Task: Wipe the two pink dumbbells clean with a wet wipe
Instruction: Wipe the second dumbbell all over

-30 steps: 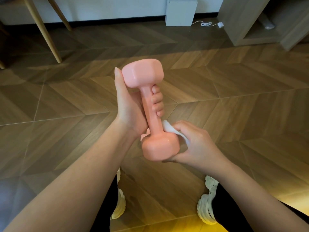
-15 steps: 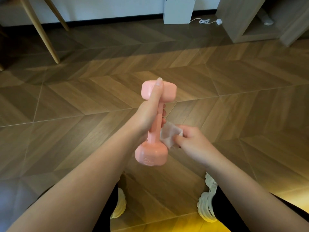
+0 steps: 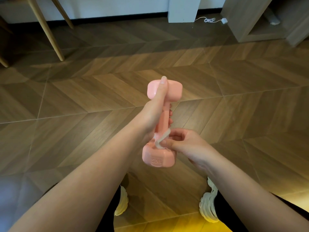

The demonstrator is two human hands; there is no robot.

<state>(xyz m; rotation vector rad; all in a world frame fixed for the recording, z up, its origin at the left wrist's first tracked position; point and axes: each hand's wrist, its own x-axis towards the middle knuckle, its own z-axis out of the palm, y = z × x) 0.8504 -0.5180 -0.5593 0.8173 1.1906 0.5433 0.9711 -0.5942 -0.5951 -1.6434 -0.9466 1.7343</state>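
Note:
One pink dumbbell [image 3: 159,155] is held in the air over the floor, its bar pointing away from me and its near head marked 1KG. My left hand [image 3: 153,113] grips the bar, with the thumb lying along the far head. My right hand [image 3: 185,144] pinches a white wet wipe [image 3: 163,138] and presses it around the bar just above the near head. A second dumbbell is not in view.
Wooden herringbone floor [image 3: 83,91] below. Slanted wooden chair legs [image 3: 48,29] stand at the far left. A white box [image 3: 183,9] with a white cable [image 3: 210,20] sits at the far wall, a wooden cabinet [image 3: 250,19] at the far right. My white shoes [image 3: 209,205] are beneath.
My left hand turned the dumbbell over and lowered it, so its thumb now lies on top. My right hand moved the wipe from the near head up onto the bar.

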